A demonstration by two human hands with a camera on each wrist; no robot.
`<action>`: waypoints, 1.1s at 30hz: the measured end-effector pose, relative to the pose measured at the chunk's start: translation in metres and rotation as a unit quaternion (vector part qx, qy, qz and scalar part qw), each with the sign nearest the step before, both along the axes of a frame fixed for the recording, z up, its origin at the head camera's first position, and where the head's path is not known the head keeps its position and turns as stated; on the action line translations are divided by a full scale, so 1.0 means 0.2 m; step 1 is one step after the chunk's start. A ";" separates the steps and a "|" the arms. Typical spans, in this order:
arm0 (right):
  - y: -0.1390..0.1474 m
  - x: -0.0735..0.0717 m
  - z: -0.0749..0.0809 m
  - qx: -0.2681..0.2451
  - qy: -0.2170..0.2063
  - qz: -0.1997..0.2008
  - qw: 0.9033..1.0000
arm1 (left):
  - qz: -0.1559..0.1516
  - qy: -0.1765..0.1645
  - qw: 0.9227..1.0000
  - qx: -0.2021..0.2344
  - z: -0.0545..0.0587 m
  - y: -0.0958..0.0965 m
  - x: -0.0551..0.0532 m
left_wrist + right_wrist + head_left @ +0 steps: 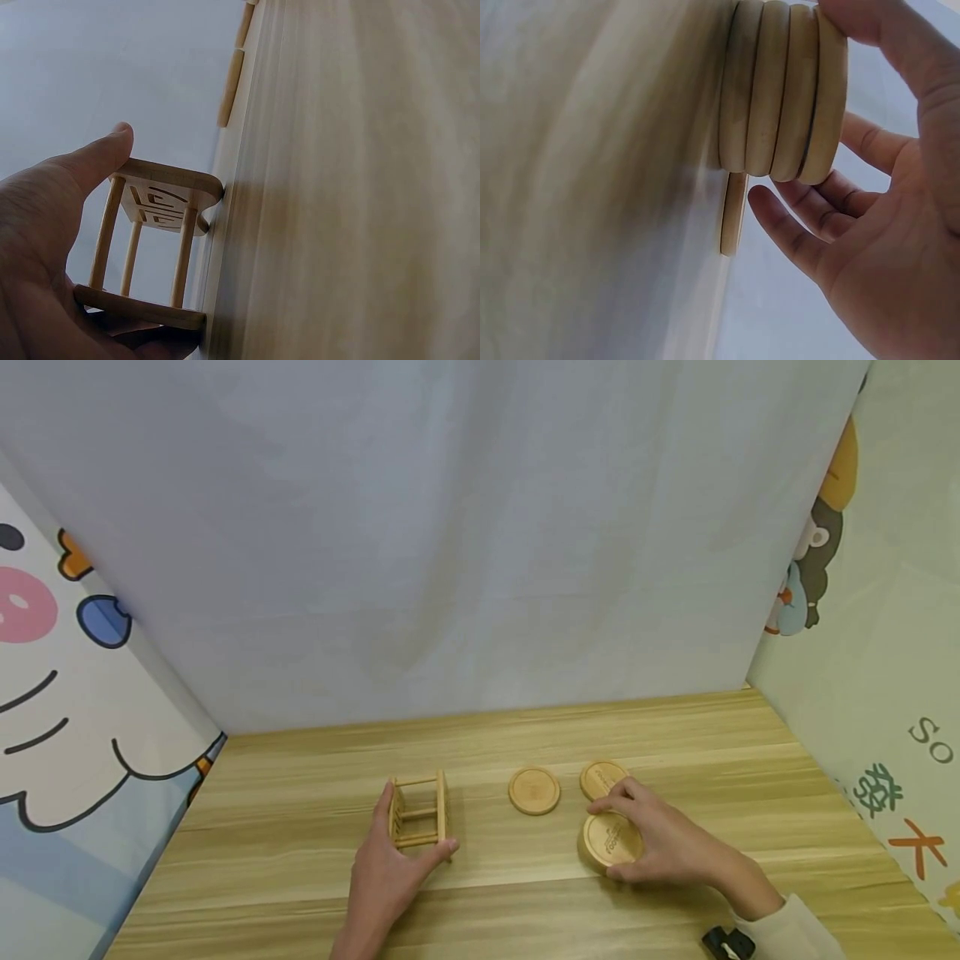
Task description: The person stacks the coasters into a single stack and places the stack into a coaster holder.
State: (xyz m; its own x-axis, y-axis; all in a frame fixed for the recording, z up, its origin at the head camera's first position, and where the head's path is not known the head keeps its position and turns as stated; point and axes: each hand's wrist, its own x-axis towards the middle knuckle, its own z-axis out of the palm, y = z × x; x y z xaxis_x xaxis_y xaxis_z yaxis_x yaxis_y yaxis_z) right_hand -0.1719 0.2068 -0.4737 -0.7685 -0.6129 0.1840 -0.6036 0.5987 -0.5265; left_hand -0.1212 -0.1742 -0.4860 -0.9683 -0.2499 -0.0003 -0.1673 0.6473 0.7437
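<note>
A pale grey-white sheet (465,527) with soft vertical folds hung behind a tabletop (262,868) of light, yellowish wood grain. On the left, a white printed panel (75,706) showed a pink oval (26,606), black curved lines and patches of blue and orange; on the right, a pale greenish panel (885,668) bore cartoon figures (819,547), lettering (932,741) and Chinese characters (877,790). The light was soft, with blurred shading

A wooden rack (442,807) sits left of 2 flat coasters (534,791) and 4 stacked coasters (611,838).
</note>
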 end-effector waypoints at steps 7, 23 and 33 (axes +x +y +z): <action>0.01 0.00 0.00 0.000 -0.001 0.004 1.000 | -0.001 0.002 1.000 0.001 0.00 0.00 0.00; 0.01 0.00 0.02 0.010 -0.024 0.004 1.000 | -0.003 -0.004 1.000 0.002 0.00 0.00 0.00; 0.02 0.00 0.03 0.018 -0.025 0.002 1.000 | -0.002 -0.003 1.000 0.000 -0.01 0.00 0.00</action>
State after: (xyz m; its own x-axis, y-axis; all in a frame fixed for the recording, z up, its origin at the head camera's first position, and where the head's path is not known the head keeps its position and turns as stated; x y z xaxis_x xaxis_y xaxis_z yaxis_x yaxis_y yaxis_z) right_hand -0.1713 0.2100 -0.4669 -0.7735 -0.6216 0.1235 -0.5795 0.6149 -0.5348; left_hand -0.1222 -0.1743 -0.4872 -0.9695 -0.2451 -0.0066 -0.1687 0.6474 0.7432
